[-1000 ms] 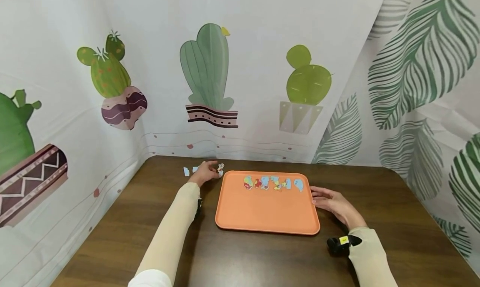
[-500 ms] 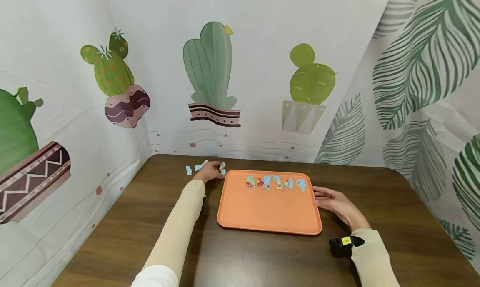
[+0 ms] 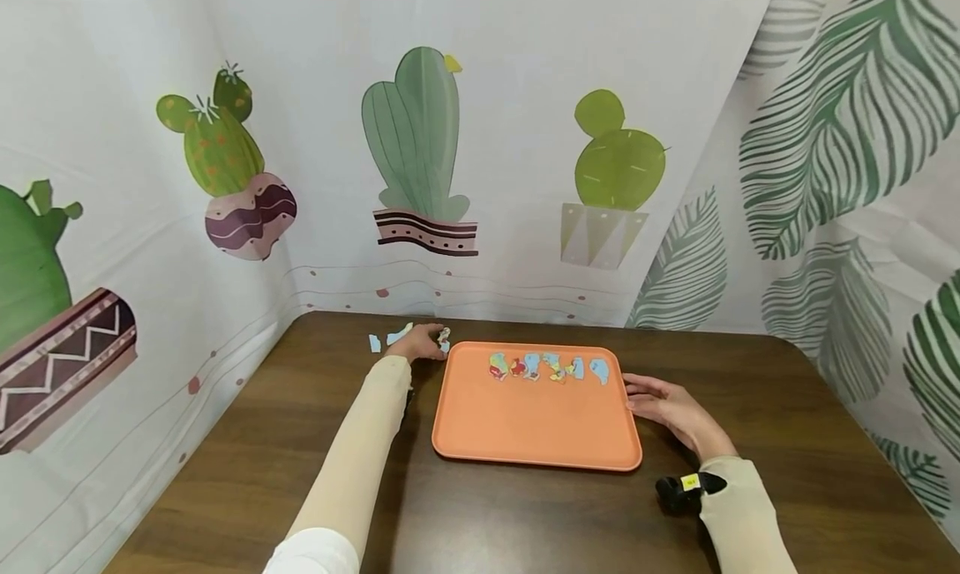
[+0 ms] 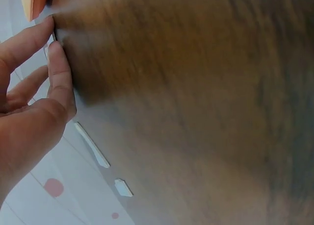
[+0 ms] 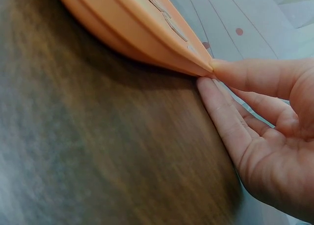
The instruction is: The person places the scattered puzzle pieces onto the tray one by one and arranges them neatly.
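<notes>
At the back of the table my left hand (image 3: 416,342) has its thumb and fingertips at the edges of a small printed puzzle piece (image 3: 444,338), pinching it close to the tabletop. The left wrist view shows only a thin edge of that piece between the fingers (image 4: 60,63). My right hand (image 3: 672,409) grips the right rim of an orange tray (image 3: 536,428), thumb above and fingers below in the right wrist view. Along the tray's far side lies a row of several colourful, irregular puzzle pieces (image 3: 532,364).
Left of my left hand, two pale blue pieces lie on the wooden table (image 3: 292,428): a small one (image 3: 375,343) and a longer one (image 3: 399,334). A cactus-print cloth (image 3: 517,174) hangs right behind the table's back edge.
The left hand has shifted slightly right and its fingers have closed in on the puzzle piece, uncovering more of the longer blue piece. The right hand keeps its hold on the tray.
</notes>
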Demonstrator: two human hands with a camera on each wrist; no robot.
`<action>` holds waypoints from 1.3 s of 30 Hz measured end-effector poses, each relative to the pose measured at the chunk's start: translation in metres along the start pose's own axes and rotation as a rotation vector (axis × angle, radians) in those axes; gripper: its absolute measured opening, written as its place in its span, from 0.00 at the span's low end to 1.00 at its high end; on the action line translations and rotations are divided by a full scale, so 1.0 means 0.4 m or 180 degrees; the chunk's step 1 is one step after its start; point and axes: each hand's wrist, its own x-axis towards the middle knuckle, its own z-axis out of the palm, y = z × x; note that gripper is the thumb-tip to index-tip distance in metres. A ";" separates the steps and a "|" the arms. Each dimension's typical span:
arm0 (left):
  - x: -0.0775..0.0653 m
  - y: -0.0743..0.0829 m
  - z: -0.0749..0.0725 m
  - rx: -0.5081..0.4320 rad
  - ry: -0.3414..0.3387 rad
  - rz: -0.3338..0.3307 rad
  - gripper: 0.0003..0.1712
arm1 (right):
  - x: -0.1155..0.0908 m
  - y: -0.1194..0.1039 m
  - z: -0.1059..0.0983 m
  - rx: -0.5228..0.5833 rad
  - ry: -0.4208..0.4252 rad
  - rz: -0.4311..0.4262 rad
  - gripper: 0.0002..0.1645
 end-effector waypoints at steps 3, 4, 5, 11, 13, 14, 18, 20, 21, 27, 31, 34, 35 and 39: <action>-0.004 0.008 -0.003 -0.0049 0.0003 -0.0008 0.42 | 0.000 -0.003 0.000 -0.0031 0.0006 -0.0010 0.39; -0.006 0.010 -0.003 -0.0073 0.0016 -0.0019 0.42 | 0.000 -0.004 -0.001 -0.0031 0.0005 -0.0010 0.39; -0.008 0.010 -0.002 -0.0078 0.0040 -0.0036 0.41 | 0.001 -0.005 -0.001 -0.0022 0.0004 -0.0008 0.39; -0.017 0.004 0.009 -0.0199 0.0261 0.0038 0.39 | 0.003 -0.006 -0.001 -0.0010 -0.0001 -0.0019 0.39; -0.024 0.002 0.013 -0.0260 0.0317 0.0140 0.39 | 0.003 -0.006 -0.002 -0.0015 0.0002 -0.0029 0.39; -0.025 -0.001 0.014 -0.0282 0.0335 0.0211 0.39 | 0.003 -0.006 -0.002 -0.0009 0.0004 -0.0035 0.39; -0.028 -0.018 0.014 -0.0354 0.0367 0.0426 0.39 | 0.003 -0.007 -0.001 0.0010 -0.0003 -0.0035 0.40; -0.025 -0.030 0.011 -0.0401 0.0382 0.0493 0.39 | 0.004 -0.007 0.000 0.0033 -0.0002 -0.0027 0.39; -0.026 -0.036 0.010 -0.0426 0.0388 0.0508 0.39 | 0.004 -0.007 0.001 0.0038 -0.0004 -0.0023 0.39; -0.035 -0.055 0.005 -0.0627 0.0467 0.0591 0.39 | 0.004 -0.007 0.003 0.0066 -0.0018 -0.0026 0.38; -0.047 -0.052 0.005 -0.0712 0.0482 0.0673 0.39 | 0.003 -0.003 0.003 0.0066 -0.0037 -0.0026 0.37; -0.058 -0.037 0.009 -0.0710 0.0419 0.0793 0.39 | 0.002 -0.001 0.004 0.0048 -0.0020 -0.0003 0.38; -0.062 -0.030 0.011 -0.0700 0.0380 0.0842 0.39 | 0.001 0.000 0.005 0.0036 -0.0019 -0.0004 0.38; -0.074 0.001 0.028 -0.0583 0.0200 0.1051 0.38 | -0.001 0.003 0.005 0.0038 -0.0007 -0.0015 0.39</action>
